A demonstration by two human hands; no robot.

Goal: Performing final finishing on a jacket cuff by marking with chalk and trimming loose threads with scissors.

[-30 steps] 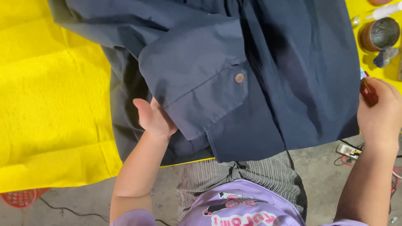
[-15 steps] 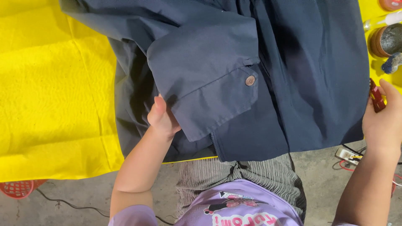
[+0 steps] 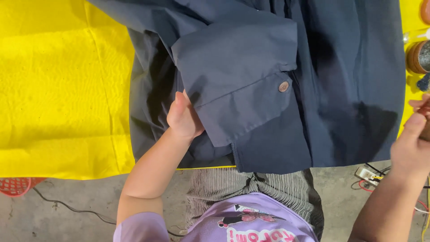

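My left hand grips under the cuff of the navy shirt spread on the yellow table, my right hand is apart at the edge, its grip unclear, so I think smoothing the sleeve needs both.

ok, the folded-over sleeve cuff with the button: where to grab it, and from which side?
Probably the cuff's free lower-left edge, coming from the left, where the left hand already has fingers tucked under it. That edge lifts off the navy shirt and casts a shadow; the button side lies flat.
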